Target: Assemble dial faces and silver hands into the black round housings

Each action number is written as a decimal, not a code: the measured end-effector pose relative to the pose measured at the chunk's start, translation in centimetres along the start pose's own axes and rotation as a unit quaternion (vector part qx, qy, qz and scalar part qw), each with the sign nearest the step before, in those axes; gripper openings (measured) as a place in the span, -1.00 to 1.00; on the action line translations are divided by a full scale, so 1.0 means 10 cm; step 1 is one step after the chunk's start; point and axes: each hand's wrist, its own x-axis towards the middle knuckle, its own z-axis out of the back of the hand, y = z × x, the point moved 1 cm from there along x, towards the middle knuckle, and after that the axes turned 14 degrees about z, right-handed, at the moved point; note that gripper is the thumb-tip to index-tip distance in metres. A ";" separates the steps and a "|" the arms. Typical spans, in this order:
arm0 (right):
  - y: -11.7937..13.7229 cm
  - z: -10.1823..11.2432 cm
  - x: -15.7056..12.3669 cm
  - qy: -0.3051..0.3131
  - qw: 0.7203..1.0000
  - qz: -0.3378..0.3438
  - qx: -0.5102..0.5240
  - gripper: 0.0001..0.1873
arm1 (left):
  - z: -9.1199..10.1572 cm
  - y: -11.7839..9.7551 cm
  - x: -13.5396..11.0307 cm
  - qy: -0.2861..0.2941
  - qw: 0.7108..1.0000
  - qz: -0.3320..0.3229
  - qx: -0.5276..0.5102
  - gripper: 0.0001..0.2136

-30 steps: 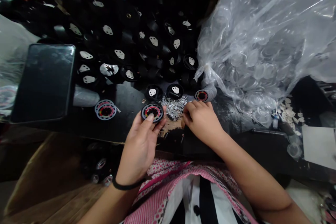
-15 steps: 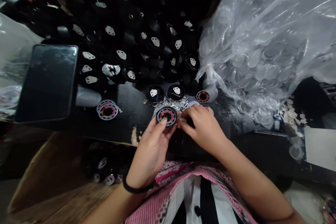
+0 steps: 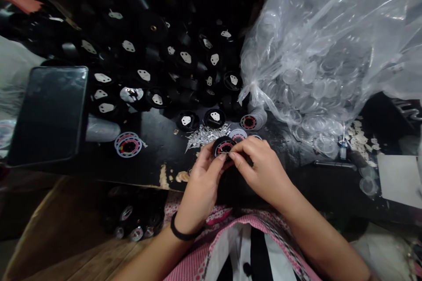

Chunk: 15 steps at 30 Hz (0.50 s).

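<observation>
My left hand (image 3: 201, 184) grips a small round black gauge (image 3: 223, 145) with a red, green and white dial face, held just above the black table (image 3: 158, 140). My right hand (image 3: 259, 164) meets it from the right, fingertips pinched together over the dial face; whatever small part they hold is hidden. A little heap of thin metal pointers (image 3: 205, 134) lies right behind the gauge. Two loose dial faces (image 3: 238, 134) lie beside the heap.
A pile of black gauge housings (image 3: 158, 66) with white plates fills the back. A big clear bag of round lenses (image 3: 323, 48) sits at the right. A dark phone (image 3: 48, 114) lies at the left, printed dials (image 3: 128, 144) near it. More gauges (image 3: 132, 224) lie below the table edge.
My left hand carried the gauge rightward, from left of the pointer heap to in front of it. My right hand left the heap and closed onto the dial face.
</observation>
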 end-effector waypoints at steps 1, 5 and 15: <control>0.00 0.01 -0.01 0.004 1.000 -0.005 -0.002 -0.87 | 0.01 0.02 0.00 0.003 1.000 -0.009 0.015 -0.80; 0.01 0.05 -0.04 0.005 1.000 -0.019 0.007 -0.87 | 0.05 0.06 -0.01 0.017 0.997 -0.034 0.073 -0.77; 0.10 0.07 -0.12 -0.019 0.998 -0.031 0.046 -0.80 | 0.07 0.00 -0.11 -0.023 0.968 -0.121 0.217 -0.83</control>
